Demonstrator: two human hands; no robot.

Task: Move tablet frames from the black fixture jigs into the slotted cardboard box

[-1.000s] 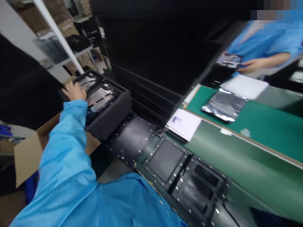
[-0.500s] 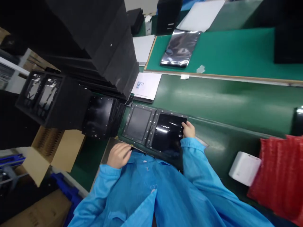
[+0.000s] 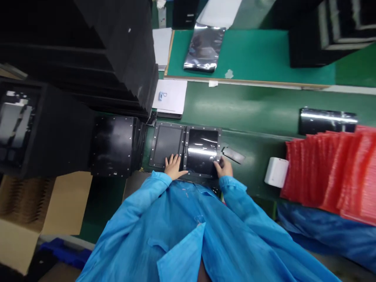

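Note:
A flat black tray with metal studs lies on the green bench, with two side-by-side recesses. The left recess holds a matte dark grey panel [image 3: 166, 145], and the right one a glossy black sheet [image 3: 202, 149]. My left hand [image 3: 174, 167] rests with fingers spread on the tray's near edge, below the matte panel. My right hand [image 3: 224, 167] is at the lower right corner of the glossy sheet, touching it. A small dark strip [image 3: 233, 155] lies on the green surface just beyond my right hand. Both my forearms are in blue sleeves.
Stacked black foam trays [image 3: 117, 58] rise at upper left. A black foam box with metal parts [image 3: 20, 125] stands left. Beyond lie white paper [image 3: 169, 96] and a silver bag [image 3: 204, 47]. To the right are a white roll [image 3: 276, 172] and red bags [image 3: 331, 168].
The view has swung further toward the bench, bringing the red bags in. My left hand has moved up onto the tray edge. My right hand has moved to the sheet's lower corner, and a dark strip now shows beside it.

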